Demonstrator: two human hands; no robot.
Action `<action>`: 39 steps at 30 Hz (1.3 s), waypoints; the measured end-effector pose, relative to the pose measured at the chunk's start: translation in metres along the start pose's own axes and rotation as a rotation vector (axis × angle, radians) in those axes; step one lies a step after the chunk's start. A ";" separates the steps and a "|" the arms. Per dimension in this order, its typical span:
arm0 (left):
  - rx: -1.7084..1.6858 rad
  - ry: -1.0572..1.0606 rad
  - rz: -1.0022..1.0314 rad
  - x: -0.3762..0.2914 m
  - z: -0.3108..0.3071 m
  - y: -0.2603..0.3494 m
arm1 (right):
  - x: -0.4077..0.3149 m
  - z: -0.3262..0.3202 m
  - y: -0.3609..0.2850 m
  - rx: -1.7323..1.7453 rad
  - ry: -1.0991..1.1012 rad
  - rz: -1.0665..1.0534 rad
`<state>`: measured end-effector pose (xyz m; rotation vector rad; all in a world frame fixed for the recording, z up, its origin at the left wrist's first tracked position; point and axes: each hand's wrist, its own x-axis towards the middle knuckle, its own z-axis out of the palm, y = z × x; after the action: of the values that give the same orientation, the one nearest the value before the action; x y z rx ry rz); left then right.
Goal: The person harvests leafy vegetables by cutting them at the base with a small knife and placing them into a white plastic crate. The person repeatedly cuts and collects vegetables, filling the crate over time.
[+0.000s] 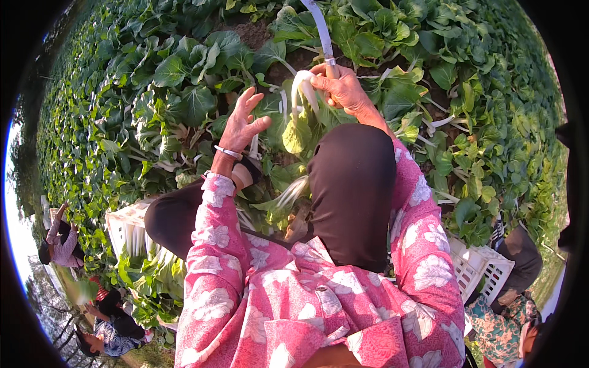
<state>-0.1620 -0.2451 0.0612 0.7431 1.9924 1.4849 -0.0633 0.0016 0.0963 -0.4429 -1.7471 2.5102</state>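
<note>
My right hand [343, 89] grips the wooden handle of a sickle [319, 23], whose curved blade points away from me. Pinched by the same hand's thumb and fingers is a stalk of leafy greens [299, 92], apparently pak choi, its white base up and a yellowish-green leaf hanging down. To the left of it my left hand [241, 122] is raised with fingers apart, holding nothing. Below the hands, cut greens with white stems [292, 191] lie on the ground between my legs. My right knee [354, 193] hides part of the ground.
Dense rows of growing greens [184, 78] surround me. A white plastic crate [131, 214] packed with greens stands at my left; other crates [481, 264] are at my right. People are nearby at lower left [112, 336], far left [64, 244] and lower right [501, 326].
</note>
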 end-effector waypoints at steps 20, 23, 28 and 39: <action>1.527 -0.498 0.632 0.281 0.104 0.023 | 0.101 -0.142 0.123 -0.564 0.338 0.486; 1.633 -0.512 0.401 0.297 0.110 -0.010 | 0.121 -0.147 0.131 -0.686 0.312 0.447; 1.475 -0.354 0.452 0.294 0.090 -0.054 | 0.130 -0.144 0.149 -0.812 0.369 0.370; 1.446 -0.251 0.307 0.293 0.088 -0.082 | 0.154 -0.152 0.172 -0.817 0.148 0.286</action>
<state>-0.3149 0.0009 -0.0679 1.6889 2.5804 -0.2366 -0.1506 0.1095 -0.1426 -0.9308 -2.7350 1.7012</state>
